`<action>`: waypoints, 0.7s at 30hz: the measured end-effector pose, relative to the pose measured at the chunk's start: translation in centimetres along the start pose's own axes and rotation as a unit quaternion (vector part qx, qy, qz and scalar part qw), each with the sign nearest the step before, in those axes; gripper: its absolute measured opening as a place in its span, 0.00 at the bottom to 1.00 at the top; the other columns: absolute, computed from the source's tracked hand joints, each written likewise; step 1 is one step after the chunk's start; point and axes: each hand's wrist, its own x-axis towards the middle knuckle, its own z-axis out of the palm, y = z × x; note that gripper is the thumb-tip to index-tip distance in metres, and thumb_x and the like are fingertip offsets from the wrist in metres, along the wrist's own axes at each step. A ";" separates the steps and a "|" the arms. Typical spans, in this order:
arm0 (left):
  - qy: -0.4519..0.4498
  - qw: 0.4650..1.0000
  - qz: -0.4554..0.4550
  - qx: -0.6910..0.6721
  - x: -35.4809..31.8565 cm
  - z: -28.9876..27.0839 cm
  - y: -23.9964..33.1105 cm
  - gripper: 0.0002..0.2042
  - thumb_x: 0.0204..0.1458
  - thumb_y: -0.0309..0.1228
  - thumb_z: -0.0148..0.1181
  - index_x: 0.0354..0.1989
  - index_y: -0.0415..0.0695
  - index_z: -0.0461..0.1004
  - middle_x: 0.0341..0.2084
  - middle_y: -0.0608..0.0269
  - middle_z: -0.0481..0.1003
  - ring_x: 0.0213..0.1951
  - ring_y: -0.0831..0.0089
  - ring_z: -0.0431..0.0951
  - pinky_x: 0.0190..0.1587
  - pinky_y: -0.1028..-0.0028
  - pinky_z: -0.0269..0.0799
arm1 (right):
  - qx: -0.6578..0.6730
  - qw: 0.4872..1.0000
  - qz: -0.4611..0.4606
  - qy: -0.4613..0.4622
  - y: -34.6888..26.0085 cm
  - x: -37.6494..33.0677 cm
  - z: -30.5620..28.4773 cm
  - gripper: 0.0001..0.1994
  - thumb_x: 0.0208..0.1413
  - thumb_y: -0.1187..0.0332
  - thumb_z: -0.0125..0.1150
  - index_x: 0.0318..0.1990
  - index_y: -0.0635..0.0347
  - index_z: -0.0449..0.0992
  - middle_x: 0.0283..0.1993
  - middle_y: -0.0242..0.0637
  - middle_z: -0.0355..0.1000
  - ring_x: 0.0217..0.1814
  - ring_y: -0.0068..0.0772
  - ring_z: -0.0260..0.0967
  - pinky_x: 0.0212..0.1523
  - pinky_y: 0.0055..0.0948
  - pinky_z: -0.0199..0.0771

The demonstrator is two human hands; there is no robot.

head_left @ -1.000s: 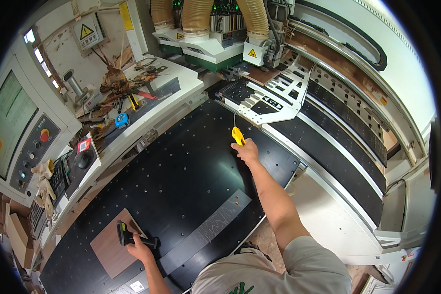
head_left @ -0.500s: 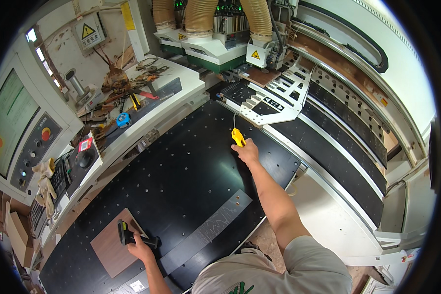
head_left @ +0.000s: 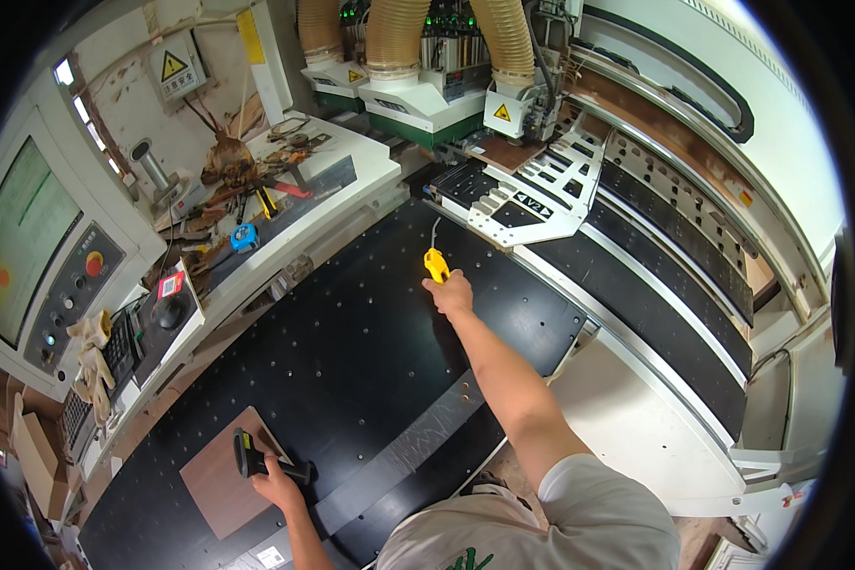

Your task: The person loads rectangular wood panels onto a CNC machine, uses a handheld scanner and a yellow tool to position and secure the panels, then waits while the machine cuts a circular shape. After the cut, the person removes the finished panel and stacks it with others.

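Note:
My right hand [head_left: 451,293] is closed round a yellow air blow gun [head_left: 435,264] with a thin bent metal nozzle. It hovers over the black table [head_left: 332,342], its nozzle pointing toward the machine. At the lower left my left hand [head_left: 279,482] grips a black handheld barcode scanner [head_left: 247,453] by its handle. Beneath the scanner lies a brown wood-grain panel [head_left: 220,489], flat on the table. Beside it a long grey strip [head_left: 389,461] with two small holes at its far end runs diagonally across the table.
A machine head with ribbed hoses [head_left: 394,43] stands at the back, by a slotted white plate [head_left: 532,211]. Black beds [head_left: 646,313] extend rightward. On the left are a control panel [head_left: 71,294], a mouse [head_left: 169,312], gloves [head_left: 93,366] and a bench with tools and a blue tape measure [head_left: 244,237].
My right hand has moved left with the air blow gun, away from the slotted plate. My left hand and the scanner have hardly shifted over the panel.

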 end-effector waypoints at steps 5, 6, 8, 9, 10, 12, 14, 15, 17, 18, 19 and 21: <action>-0.007 1.000 0.011 -0.010 -0.3 -0.1 0.3 0.16 0.59 0.35 0.62 0.39 0.28 0.78 0.31 0.59 0.79 0.34 0.70 0.76 0.42 0.67 0.72 | 0.011 1.000 0.014 -0.014 -1.3 0.4 2.4 0.33 0.51 0.53 0.80 0.56 0.66 0.73 0.57 0.53 0.78 0.60 0.55 0.78 0.60 0.47 0.79; -0.010 1.000 0.004 -0.009 -0.3 -0.1 0.4 0.15 0.59 0.33 0.62 0.39 0.28 0.77 0.32 0.59 0.80 0.35 0.69 0.76 0.44 0.67 0.72 | 0.003 1.000 0.014 -0.006 -1.4 0.4 2.5 0.33 0.51 0.53 0.80 0.56 0.66 0.73 0.57 0.53 0.78 0.60 0.55 0.78 0.60 0.47 0.79; -0.009 1.000 0.006 -0.012 -0.3 -0.1 0.5 0.15 0.59 0.33 0.62 0.39 0.28 0.77 0.32 0.59 0.80 0.35 0.70 0.76 0.44 0.67 0.72 | 0.011 1.000 0.022 -0.007 -1.5 0.4 2.5 0.33 0.51 0.53 0.80 0.56 0.66 0.74 0.57 0.53 0.78 0.60 0.55 0.78 0.60 0.47 0.79; -0.006 1.000 0.008 -0.015 -0.3 0.0 0.4 0.15 0.59 0.33 0.62 0.39 0.28 0.77 0.32 0.59 0.79 0.35 0.70 0.75 0.44 0.67 0.72 | 0.026 0.999 0.029 -0.016 -1.6 0.5 2.4 0.33 0.50 0.53 0.80 0.56 0.66 0.74 0.57 0.53 0.78 0.60 0.55 0.78 0.60 0.47 0.80; -0.001 1.000 0.014 -0.013 -0.3 0.0 0.3 0.17 0.59 0.35 0.62 0.38 0.28 0.78 0.31 0.59 0.80 0.35 0.70 0.76 0.43 0.67 0.72 | 0.037 0.998 0.043 -0.025 -1.6 0.5 2.4 0.33 0.50 0.53 0.80 0.55 0.66 0.74 0.57 0.52 0.78 0.60 0.55 0.78 0.59 0.47 0.80; 0.010 1.000 0.028 -0.007 -0.3 0.1 0.1 0.19 0.59 0.39 0.63 0.37 0.28 0.80 0.30 0.59 0.80 0.33 0.70 0.77 0.40 0.68 0.73 | 0.050 0.998 0.040 -0.027 -1.5 0.6 2.4 0.33 0.50 0.53 0.81 0.55 0.66 0.74 0.57 0.52 0.78 0.60 0.55 0.78 0.59 0.47 0.80; 0.012 0.999 0.030 -0.003 -0.2 0.1 -0.2 0.19 0.59 0.39 0.64 0.36 0.28 0.80 0.30 0.60 0.80 0.33 0.70 0.77 0.40 0.68 0.73 | 0.055 0.997 0.043 -0.027 -1.4 0.7 2.5 0.33 0.50 0.53 0.81 0.55 0.66 0.74 0.57 0.52 0.78 0.60 0.54 0.78 0.59 0.47 0.80; 0.012 0.999 0.033 -0.006 -0.1 0.0 -0.3 0.19 0.59 0.39 0.64 0.36 0.28 0.80 0.30 0.60 0.80 0.33 0.70 0.77 0.40 0.67 0.73 | 0.055 0.997 0.045 -0.027 -1.4 0.8 2.5 0.33 0.50 0.52 0.81 0.55 0.66 0.74 0.57 0.52 0.78 0.60 0.54 0.78 0.59 0.47 0.80; 0.011 1.000 0.028 -0.001 0.0 0.0 -0.5 0.19 0.59 0.39 0.64 0.36 0.28 0.79 0.30 0.60 0.80 0.33 0.70 0.77 0.41 0.67 0.73 | 0.047 0.998 0.040 -0.020 -1.3 0.7 2.6 0.33 0.50 0.52 0.81 0.55 0.66 0.74 0.57 0.52 0.78 0.60 0.54 0.78 0.59 0.47 0.80; 0.008 1.000 0.029 -0.005 0.0 -0.1 -0.6 0.19 0.59 0.39 0.64 0.36 0.28 0.79 0.30 0.60 0.80 0.33 0.70 0.77 0.41 0.67 0.73 | 0.038 0.999 0.035 -0.013 -1.3 0.7 2.6 0.33 0.50 0.52 0.81 0.55 0.66 0.74 0.57 0.52 0.78 0.60 0.54 0.78 0.59 0.47 0.80; 0.011 1.000 0.027 0.000 0.0 -0.1 -0.6 0.19 0.59 0.39 0.64 0.36 0.28 0.79 0.30 0.60 0.80 0.33 0.70 0.77 0.41 0.67 0.73 | 0.028 0.999 0.034 -0.007 -1.3 0.6 2.5 0.33 0.50 0.52 0.81 0.55 0.66 0.74 0.57 0.52 0.78 0.60 0.54 0.79 0.59 0.47 0.79; 0.012 0.999 0.031 -0.006 0.0 0.0 -0.7 0.19 0.59 0.39 0.64 0.36 0.28 0.79 0.30 0.60 0.80 0.33 0.70 0.77 0.41 0.67 0.73 | 0.041 0.999 0.033 -0.012 -1.4 0.5 2.5 0.33 0.50 0.52 0.81 0.55 0.66 0.74 0.57 0.52 0.79 0.60 0.54 0.79 0.59 0.47 0.79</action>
